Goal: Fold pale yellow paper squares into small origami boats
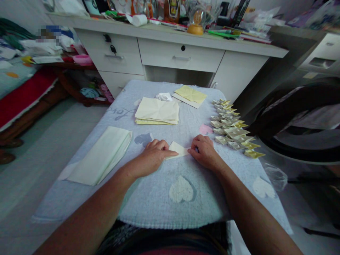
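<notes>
I see the left side of the desk (148,210) partly taken by a long folded sheaf (99,156), close to that edge; bare cloth spreads from the hands down to the near edge, and a narrower bare strip runs on the right, before the rows of paper boats (235,131) close along the right edge. Counting from the left, I have one sheaf, one stack of creased sheets (156,109), one crumpled white tissue (164,96) behind it, and one small folded paper (177,148) in front of me, mid-desk, between the hands. My left hand (155,154) presses its left part with an outstretched digit; whether that grip closes underneath, I cannot tell. My right hand (203,150) has its grip pinched on the narrow right tip. Farther back, a yellow sheet (190,93) lies over a white one (196,103). The boats number at least fifteen; the far ones overlap too much for an exact count. Around me stand a bed (26,101) at left, a drawer cabinet (159,49) blocking the far side, and a round-doored machine (322,58) crowding the right.
</notes>
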Available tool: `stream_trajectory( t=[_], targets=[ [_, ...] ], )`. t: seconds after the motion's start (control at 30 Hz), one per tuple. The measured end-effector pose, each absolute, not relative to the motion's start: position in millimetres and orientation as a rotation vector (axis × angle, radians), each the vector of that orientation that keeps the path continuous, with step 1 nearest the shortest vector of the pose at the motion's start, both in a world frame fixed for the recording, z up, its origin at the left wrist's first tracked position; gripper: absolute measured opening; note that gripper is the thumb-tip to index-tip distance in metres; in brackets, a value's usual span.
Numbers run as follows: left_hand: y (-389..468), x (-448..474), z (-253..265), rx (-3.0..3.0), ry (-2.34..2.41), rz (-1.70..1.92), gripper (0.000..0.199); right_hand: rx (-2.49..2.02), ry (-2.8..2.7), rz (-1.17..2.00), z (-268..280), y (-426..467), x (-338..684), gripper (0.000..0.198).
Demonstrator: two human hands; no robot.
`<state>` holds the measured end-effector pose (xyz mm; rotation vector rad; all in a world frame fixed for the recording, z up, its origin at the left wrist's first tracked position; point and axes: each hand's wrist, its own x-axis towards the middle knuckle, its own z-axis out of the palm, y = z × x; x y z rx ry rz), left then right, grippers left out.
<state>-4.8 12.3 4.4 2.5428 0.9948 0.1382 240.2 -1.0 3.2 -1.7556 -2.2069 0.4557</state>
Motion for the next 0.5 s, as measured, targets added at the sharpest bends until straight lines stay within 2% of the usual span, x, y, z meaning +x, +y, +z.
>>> stream_trajectory(
  t=[0.5],
  targets=[
    [13.7,-3.9,7.6,2.437,1.052,0.140,0.035,-1.692,-2.113,0.422,1.0,0.5,248.0,0.007]
  ],
)
